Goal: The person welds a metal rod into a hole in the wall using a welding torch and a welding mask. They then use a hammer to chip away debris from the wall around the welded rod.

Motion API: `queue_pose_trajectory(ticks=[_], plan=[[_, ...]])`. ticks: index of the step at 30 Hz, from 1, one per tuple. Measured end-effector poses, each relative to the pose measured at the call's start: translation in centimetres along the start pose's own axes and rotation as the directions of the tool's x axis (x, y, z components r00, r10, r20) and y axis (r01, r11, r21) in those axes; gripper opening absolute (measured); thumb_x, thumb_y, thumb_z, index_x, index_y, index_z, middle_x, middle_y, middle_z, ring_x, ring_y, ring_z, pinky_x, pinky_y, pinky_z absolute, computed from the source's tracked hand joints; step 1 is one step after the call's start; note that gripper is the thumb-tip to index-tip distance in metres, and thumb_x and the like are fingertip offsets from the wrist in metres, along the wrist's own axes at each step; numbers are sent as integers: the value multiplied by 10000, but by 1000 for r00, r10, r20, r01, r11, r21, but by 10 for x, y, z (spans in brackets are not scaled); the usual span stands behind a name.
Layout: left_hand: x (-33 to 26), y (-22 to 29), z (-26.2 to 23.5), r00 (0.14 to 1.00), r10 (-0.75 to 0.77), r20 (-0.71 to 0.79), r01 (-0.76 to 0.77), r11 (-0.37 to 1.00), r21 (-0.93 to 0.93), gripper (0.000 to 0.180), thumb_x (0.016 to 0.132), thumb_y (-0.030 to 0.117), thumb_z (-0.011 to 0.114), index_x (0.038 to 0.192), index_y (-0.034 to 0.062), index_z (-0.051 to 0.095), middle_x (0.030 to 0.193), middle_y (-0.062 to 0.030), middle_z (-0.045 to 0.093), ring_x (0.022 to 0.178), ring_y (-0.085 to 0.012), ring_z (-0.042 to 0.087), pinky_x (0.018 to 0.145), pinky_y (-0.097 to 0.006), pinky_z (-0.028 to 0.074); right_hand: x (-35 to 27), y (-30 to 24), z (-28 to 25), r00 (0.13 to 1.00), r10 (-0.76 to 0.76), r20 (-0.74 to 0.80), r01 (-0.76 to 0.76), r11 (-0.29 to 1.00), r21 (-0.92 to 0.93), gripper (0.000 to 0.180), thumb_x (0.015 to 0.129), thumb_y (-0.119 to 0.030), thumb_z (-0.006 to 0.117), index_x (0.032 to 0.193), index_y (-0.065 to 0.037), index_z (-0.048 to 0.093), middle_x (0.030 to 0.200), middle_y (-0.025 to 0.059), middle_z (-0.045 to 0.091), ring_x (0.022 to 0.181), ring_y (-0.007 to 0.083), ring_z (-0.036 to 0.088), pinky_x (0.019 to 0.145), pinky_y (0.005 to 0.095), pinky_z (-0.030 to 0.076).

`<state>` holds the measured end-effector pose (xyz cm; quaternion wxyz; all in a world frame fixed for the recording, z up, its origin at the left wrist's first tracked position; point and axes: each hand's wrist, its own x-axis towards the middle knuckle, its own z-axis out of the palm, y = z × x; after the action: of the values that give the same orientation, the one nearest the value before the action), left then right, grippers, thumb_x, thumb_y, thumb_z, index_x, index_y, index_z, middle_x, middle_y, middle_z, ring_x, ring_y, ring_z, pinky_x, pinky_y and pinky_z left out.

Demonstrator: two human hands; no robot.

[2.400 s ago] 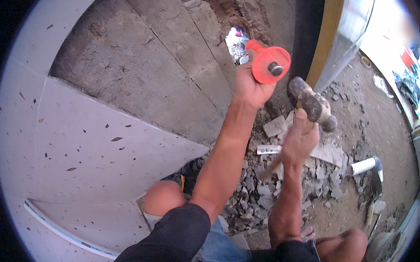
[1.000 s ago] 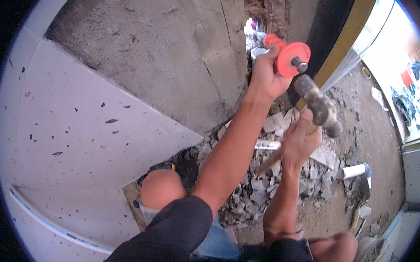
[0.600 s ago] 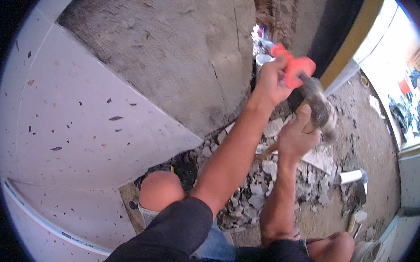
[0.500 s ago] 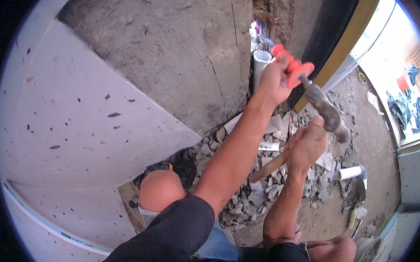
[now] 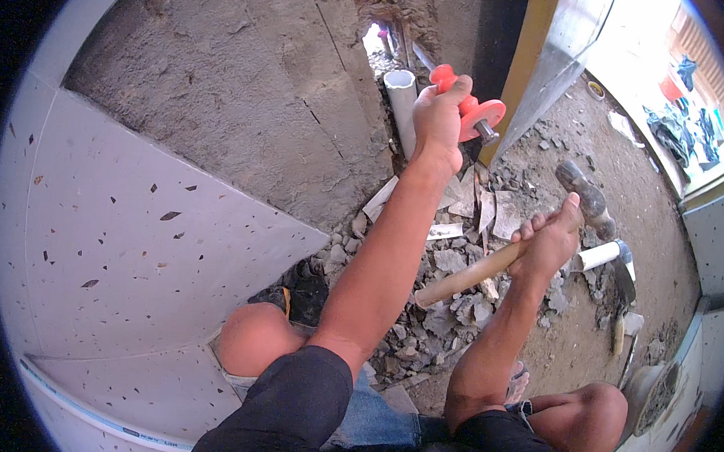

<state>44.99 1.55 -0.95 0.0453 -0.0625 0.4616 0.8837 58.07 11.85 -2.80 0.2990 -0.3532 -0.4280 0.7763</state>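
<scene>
My left hand is wrapped round the red grip of a chisel with a round hand guard. The chisel's tip points up and away at a rough hole in the wall, and its steel striking end faces back toward me. Closed on the wooden handle near its head, my right hand holds a hammer. The hammer's metal head is apart from the chisel, to its lower right. Beside my left hand, a white plastic pipe stands upright against the wall.
Broken rubble covers the ground below my arms. On the right lie a white pipe piece and a tool with a dark blade. A speckled panel fills the left side. A yellowish post stands beside the doorway.
The hammer has swung back, away from the chisel's striking end, to the lower right. My view has shifted, so the wall and chisel appear further left.
</scene>
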Motion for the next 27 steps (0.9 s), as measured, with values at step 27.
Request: queue_pose_trajectory(ticks=[27], plan=[[8, 26, -19, 997, -8, -80, 7, 1000, -12, 163, 828, 189, 549, 925, 60, 535, 848, -40, 545, 759, -157, 575, 640, -371, 486, -17, 8, 5, 988, 78, 132, -72, 996, -54, 308, 906, -338, 539, 787, -80, 420, 505, -10, 362, 349, 102, 377, 304, 266, 350]])
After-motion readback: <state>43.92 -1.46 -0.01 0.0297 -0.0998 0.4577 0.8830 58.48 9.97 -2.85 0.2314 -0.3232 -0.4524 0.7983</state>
